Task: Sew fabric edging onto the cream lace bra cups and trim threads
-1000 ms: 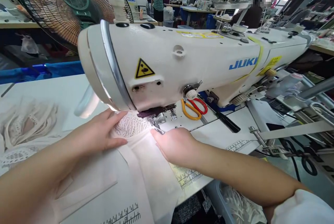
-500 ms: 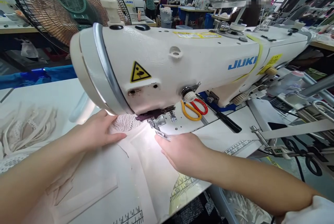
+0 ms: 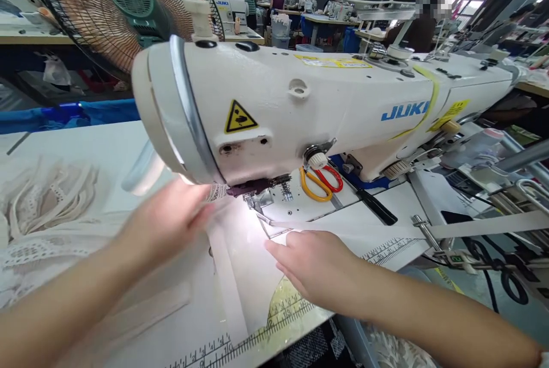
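Note:
A white JUKI sewing machine stands before me, its presser foot lit from above. Pale fabric lies under the foot and spreads toward me over the table. My right hand pinches the fabric's edge with thumb and forefinger, just right of the foot. My left hand is smeared by motion at the left of the needle area, near white lace behind the foot; its grip cannot be made out. A pale narrow band runs from the right into a metal guide by the foot.
Scissors with orange and red handles and a black-handled tool lie behind the foot. A heap of pale straps and lace is at the left. A fan stands behind the machine. Printed rulers mark the table edge.
My left hand has lifted slightly and blurs with motion. My right hand has drawn a little toward me, away from the foot, uncovering the metal guide. The view has shifted slightly.

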Action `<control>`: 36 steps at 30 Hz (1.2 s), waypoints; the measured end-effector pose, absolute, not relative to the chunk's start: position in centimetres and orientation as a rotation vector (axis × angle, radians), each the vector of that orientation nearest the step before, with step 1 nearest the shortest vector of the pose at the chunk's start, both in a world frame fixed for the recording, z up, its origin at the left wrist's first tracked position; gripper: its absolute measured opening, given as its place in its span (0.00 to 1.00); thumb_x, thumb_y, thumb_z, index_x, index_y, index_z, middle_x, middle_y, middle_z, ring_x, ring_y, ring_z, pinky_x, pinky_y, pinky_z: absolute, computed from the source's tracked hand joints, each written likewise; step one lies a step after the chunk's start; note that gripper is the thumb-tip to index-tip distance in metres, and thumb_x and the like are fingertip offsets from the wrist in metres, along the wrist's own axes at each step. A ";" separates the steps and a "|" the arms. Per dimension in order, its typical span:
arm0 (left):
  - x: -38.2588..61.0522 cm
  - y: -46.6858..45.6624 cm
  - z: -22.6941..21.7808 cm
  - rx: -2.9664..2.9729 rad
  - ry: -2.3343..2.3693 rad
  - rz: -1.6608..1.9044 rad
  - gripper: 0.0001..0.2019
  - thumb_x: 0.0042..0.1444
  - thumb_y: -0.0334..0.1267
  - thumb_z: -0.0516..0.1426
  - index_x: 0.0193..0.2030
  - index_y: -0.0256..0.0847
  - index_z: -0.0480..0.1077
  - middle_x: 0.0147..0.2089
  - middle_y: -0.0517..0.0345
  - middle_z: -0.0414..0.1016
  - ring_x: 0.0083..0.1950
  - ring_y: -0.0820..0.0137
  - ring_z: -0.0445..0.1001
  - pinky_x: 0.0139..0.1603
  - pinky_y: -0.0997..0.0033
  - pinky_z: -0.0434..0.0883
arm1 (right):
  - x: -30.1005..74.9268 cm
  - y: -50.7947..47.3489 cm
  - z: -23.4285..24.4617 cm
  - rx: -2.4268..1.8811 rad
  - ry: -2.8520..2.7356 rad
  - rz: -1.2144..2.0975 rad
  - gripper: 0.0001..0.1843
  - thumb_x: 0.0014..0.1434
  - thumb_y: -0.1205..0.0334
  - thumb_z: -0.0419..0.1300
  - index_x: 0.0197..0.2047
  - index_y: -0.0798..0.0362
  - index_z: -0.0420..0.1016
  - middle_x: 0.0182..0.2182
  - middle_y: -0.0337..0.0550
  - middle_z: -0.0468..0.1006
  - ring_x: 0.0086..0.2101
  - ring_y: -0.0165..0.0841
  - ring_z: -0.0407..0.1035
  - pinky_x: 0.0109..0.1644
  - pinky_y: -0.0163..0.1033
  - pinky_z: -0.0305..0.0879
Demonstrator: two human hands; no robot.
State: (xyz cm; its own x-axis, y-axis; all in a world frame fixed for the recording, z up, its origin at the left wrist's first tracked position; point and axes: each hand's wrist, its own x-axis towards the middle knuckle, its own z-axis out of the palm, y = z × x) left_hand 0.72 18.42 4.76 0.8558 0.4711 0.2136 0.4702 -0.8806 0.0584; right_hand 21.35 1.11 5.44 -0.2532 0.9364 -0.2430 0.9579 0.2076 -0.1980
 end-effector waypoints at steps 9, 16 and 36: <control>1.4 8.4 1.1 3.080 0.183 0.370 0.14 0.57 0.39 0.57 0.49 0.37 0.74 0.52 0.53 0.78 0.40 0.64 0.74 0.34 0.63 0.70 | 22.1 -1.2 4.7 1.748 2.524 -0.419 0.11 0.62 0.70 0.52 0.44 0.50 0.72 0.30 0.38 0.65 0.28 0.30 0.52 0.27 0.37 0.41; 1.1 10.1 1.9 3.094 0.211 0.326 0.14 0.59 0.36 0.57 0.52 0.40 0.73 0.53 0.57 0.77 0.41 0.67 0.71 0.35 0.64 0.66 | 21.9 -0.3 4.7 1.753 2.482 -0.388 0.13 0.63 0.69 0.53 0.48 0.51 0.73 0.31 0.40 0.66 0.29 0.31 0.53 0.28 0.37 0.42; 1.0 14.3 1.3 3.244 0.071 0.460 0.18 0.67 0.28 0.45 0.51 0.43 0.75 0.53 0.57 0.78 0.44 0.62 0.71 0.43 0.58 0.62 | 20.6 4.4 6.0 1.653 2.159 -0.355 0.33 0.63 0.65 0.55 0.70 0.47 0.56 0.35 0.46 0.79 0.31 0.36 0.72 0.24 0.36 0.46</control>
